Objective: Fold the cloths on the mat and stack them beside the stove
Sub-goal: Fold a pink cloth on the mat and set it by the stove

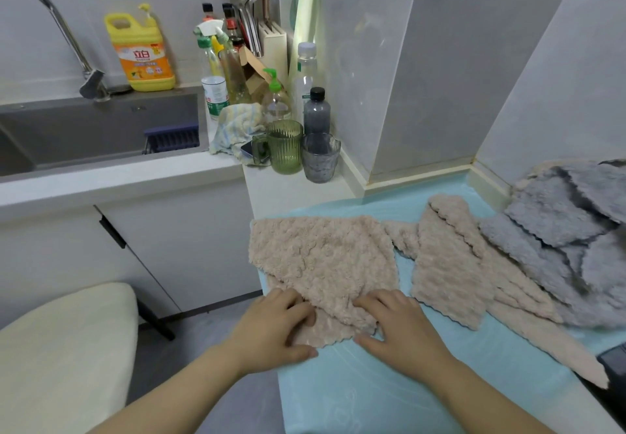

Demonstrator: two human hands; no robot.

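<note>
A beige fluffy cloth (321,257) lies on the light blue mat (372,393) in front of me, its near edge folded over. My left hand (277,328) and my right hand (399,325) both pinch that near folded edge, thumbs under, fingers on top. To the right lie more beige cloths (450,264), partly folded and overlapping. Further right is a heap of grey cloths (569,230). A dark corner at the far right edge (614,362) may be the stove; I cannot tell.
A green ribbed jug (286,145), a clear glass (320,159) and several bottles (316,111) crowd the counter behind the mat. A sink (101,132) with tap lies at left. A cream cushioned seat (64,349) stands lower left. Tiled walls close the back and right.
</note>
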